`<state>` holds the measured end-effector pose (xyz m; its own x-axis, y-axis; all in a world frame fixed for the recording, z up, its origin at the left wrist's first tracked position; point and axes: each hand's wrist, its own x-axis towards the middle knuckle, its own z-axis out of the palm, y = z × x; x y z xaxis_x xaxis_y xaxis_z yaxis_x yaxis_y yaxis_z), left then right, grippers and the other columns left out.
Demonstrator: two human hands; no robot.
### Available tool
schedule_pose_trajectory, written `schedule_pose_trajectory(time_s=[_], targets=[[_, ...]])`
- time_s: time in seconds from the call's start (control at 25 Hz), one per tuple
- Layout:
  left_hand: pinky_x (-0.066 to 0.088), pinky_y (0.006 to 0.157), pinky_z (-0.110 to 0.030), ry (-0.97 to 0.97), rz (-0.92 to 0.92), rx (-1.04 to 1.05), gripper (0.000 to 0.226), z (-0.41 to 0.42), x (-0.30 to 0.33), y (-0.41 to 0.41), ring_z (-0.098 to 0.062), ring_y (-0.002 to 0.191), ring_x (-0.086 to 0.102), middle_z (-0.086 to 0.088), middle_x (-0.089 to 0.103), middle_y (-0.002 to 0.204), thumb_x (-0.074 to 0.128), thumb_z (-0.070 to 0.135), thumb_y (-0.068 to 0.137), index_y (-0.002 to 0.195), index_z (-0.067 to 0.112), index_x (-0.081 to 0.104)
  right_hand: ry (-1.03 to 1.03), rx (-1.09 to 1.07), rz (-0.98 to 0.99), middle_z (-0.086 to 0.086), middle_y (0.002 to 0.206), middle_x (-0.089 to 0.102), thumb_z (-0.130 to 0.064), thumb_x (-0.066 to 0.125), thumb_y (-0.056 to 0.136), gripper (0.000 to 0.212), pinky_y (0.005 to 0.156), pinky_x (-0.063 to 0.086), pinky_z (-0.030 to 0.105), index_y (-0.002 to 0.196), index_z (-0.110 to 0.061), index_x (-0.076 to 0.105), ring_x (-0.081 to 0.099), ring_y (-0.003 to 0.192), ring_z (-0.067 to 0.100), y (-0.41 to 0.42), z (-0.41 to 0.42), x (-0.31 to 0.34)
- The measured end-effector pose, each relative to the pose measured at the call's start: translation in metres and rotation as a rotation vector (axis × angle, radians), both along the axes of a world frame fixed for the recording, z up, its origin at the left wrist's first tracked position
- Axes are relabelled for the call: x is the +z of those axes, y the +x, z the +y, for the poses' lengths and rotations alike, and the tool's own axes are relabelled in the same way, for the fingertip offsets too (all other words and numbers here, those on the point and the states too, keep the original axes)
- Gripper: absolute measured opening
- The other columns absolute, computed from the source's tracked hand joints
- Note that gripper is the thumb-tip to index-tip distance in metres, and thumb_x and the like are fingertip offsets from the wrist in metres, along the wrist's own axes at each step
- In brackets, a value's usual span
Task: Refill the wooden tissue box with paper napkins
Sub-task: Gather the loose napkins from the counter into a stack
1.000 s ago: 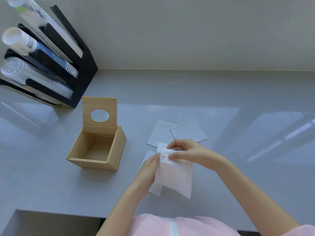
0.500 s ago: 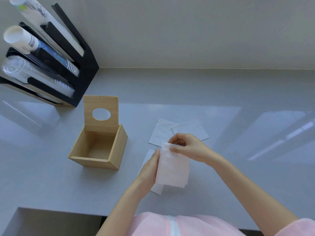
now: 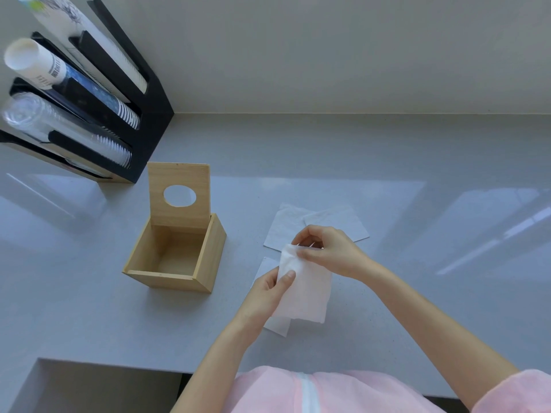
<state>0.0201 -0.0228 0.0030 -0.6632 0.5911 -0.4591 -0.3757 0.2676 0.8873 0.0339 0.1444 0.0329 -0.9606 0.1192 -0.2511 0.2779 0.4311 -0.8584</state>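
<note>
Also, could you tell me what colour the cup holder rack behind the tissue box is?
Black, with a light wooden base; the cup holder rack shows in the head view.

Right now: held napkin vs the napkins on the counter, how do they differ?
The held napkin is lifted off the counter, pinched by the left hand and right hand; the counter napkins lie flat, untouched. The held napkin hangs slightly rumpled at its top corner; the counter napkins look smooth and overlap each other. The held napkin looks brighter white; the counter napkins look greyer. All are white squarish paper, none yet in the wooden tissue box.
</note>
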Motion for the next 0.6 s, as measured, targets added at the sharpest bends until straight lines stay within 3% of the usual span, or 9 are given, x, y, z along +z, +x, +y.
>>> schedule_pose_trajectory(time_s=[0.24, 0.36, 0.48, 0.6], targets=[[0.044, 0.068, -0.029, -0.010, 0.042, 0.166, 0.020, -0.011, 0.001, -0.002, -0.019, 0.077, 0.058, -0.006, 0.063, 0.083, 0.050, 0.025, 0.092, 0.082, 0.015, 0.064, 0.081, -0.054, 0.021, -0.014, 0.079, 0.061, -0.025, 0.052, 0.089, 0.010, 0.061, 0.040, 0.011, 0.083, -0.029, 0.059, 0.057, 0.075, 0.001, -0.009, -0.004, -0.008], [0.047, 0.068, -0.031, 0.006, 0.043, 0.288, 0.019, -0.020, 0.004, -0.011, -0.020, 0.076, 0.059, -0.006, 0.065, 0.081, 0.050, 0.021, 0.092, 0.079, 0.017, 0.064, 0.107, -0.092, -0.053, -0.006, 0.081, 0.064, -0.023, 0.050, 0.089, 0.010, 0.059, 0.042, 0.015, 0.085, -0.025, 0.059, 0.060, 0.081, 0.012, -0.008, -0.001, -0.017], [0.046, 0.069, -0.032, 0.011, 0.076, 0.347, 0.019, -0.029, 0.005, -0.015, -0.022, 0.078, 0.059, -0.009, 0.063, 0.085, 0.050, 0.021, 0.092, 0.081, 0.013, 0.064, 0.187, -0.056, -0.114, -0.003, 0.089, 0.062, -0.028, 0.054, 0.088, 0.013, 0.061, 0.041, 0.017, 0.094, -0.021, 0.062, 0.055, 0.081, 0.011, 0.001, -0.001, -0.028], [0.046, 0.066, -0.030, 0.018, 0.088, 0.377, 0.019, -0.035, 0.005, -0.014, -0.023, 0.079, 0.058, -0.012, 0.060, 0.085, 0.050, 0.022, 0.093, 0.084, 0.008, 0.061, 0.397, 0.034, -0.162, -0.005, 0.093, 0.050, -0.035, 0.058, 0.084, 0.028, 0.070, 0.038, 0.025, 0.104, -0.016, 0.057, 0.049, 0.085, 0.012, 0.006, -0.010, -0.035]])
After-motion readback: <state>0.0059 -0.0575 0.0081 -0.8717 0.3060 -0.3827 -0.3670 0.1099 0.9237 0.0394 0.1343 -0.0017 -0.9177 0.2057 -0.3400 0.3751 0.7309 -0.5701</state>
